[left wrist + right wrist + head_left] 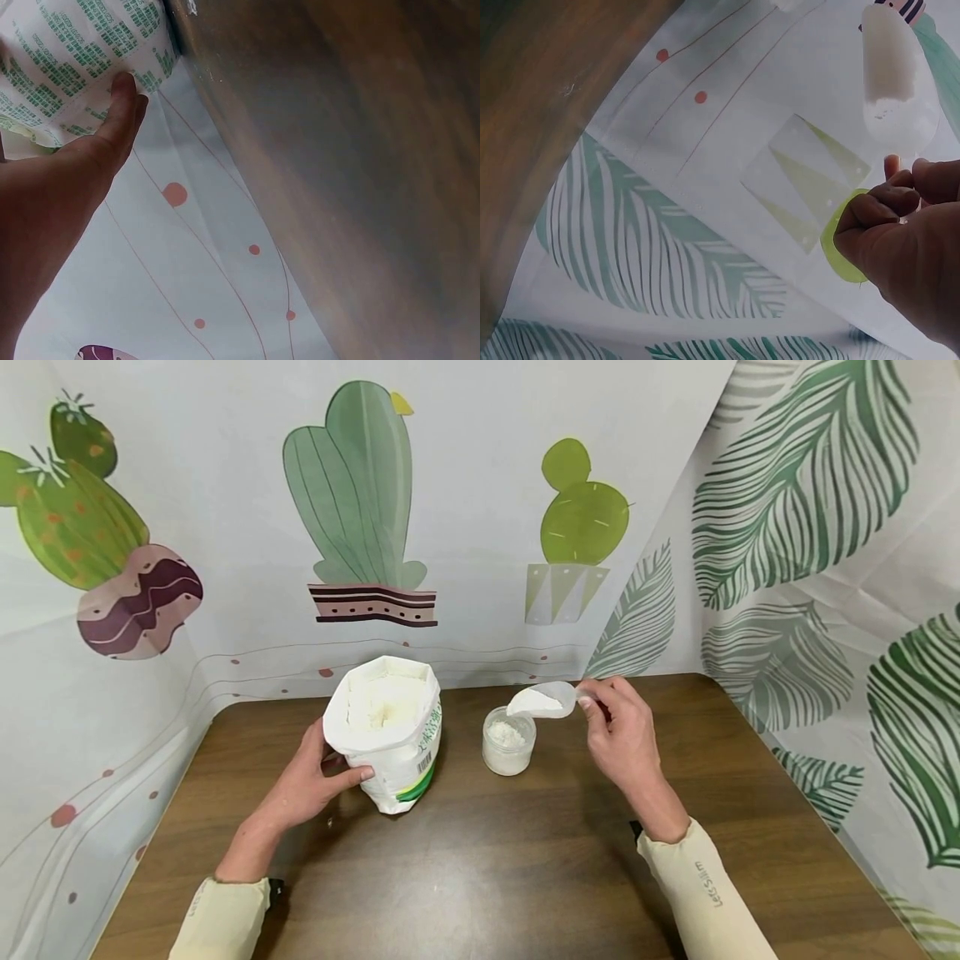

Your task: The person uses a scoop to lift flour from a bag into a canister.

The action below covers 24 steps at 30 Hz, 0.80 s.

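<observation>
In the head view a white bag of flour-like powder (401, 768) stands with its top folded open. My left hand (307, 785) holds its side, thumb across the front and the other fingers partly hidden behind. The left wrist view shows fingers along the green-printed bag (82, 60). My right hand (626, 735) pinches the handle of a clear scoop (558, 700). White powder fills the scoop's front part, and its tip hangs over the rim of a small clear jar (508, 758). Inside the jar lies more powder. The right wrist view also has the loaded scoop (919, 120).
Everything stands on a dark wooden table (480, 868), with the jar just right of the bag. Fabric backdrops (480, 510) printed with cacti and leaves rise behind and beside the table edges.
</observation>
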Motion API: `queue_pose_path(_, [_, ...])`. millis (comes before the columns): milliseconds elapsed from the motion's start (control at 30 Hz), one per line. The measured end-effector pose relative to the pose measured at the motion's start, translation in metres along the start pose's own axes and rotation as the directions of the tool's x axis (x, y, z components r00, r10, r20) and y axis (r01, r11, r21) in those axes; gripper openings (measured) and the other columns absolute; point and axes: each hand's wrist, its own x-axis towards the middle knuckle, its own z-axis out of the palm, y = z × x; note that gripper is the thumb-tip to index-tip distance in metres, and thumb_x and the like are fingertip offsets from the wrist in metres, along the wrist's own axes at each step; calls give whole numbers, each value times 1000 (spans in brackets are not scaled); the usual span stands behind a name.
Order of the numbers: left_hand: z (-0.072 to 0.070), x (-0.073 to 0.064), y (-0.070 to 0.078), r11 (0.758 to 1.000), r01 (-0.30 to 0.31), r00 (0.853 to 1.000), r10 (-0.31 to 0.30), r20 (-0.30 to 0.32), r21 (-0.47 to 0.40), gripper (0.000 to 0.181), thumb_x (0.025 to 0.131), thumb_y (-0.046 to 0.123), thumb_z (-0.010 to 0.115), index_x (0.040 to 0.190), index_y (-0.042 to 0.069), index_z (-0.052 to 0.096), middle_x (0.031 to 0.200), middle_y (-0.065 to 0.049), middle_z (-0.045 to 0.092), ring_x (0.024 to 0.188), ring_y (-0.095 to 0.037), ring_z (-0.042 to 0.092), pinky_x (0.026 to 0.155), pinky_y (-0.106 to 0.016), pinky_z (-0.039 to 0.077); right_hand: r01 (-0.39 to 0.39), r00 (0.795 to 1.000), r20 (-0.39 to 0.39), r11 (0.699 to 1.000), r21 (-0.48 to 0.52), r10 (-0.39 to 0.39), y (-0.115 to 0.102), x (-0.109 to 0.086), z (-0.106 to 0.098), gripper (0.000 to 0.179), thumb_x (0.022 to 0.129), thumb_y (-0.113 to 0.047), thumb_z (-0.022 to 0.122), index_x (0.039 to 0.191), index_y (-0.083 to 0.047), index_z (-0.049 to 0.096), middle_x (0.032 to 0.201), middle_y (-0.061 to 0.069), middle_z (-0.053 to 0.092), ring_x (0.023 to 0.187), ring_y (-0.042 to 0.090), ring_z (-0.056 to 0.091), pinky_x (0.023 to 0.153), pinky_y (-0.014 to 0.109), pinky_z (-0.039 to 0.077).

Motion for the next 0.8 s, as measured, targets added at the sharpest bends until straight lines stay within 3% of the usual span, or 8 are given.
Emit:
queue_pose_path(67, [0,0,0,1000,3,1000,-3,0,-3,95,92,19,87,163,13,24,151,-12,36,131,-26,48,106,-54,50,4,1000,8,1000,-4,-4,0,1,0,11,96,5,73,103,-1,78,81,8,56,69,15,47,62,20,35])
queue_pose_path(267, [-1,0,1,1000,7,1000,-7,3,9,94,91,20,87,163,14,25,151,-10,37,131,-25,48,105,-48,52,9,1000,30,1000,-1,-9,3,0,2,12,96,5,72,103,-2,79,80,7,55,68,15,47,62,21,36])
queue_pose_path(533, [-1,0,0,1000,5,1000,-5,2,-9,94,91,20,88,162,14,26,148,-12,38,129,-28,50,106,-60,49,24,998,60,1000,-18,-23,6,-2,4,11,96,5,72,102,-3,79,83,6,56,70,15,47,63,27,39])
queue_pose_path(800, [-1,0,0,1000,7,1000,-7,0,-6,98,91,19,87,164,14,22,153,-12,33,135,-26,43,107,-58,49,59,993,103,998,-35,-55,6,-1,6,10,97,4,72,102,-2,78,85,7,57,72,16,49,65,28,42])
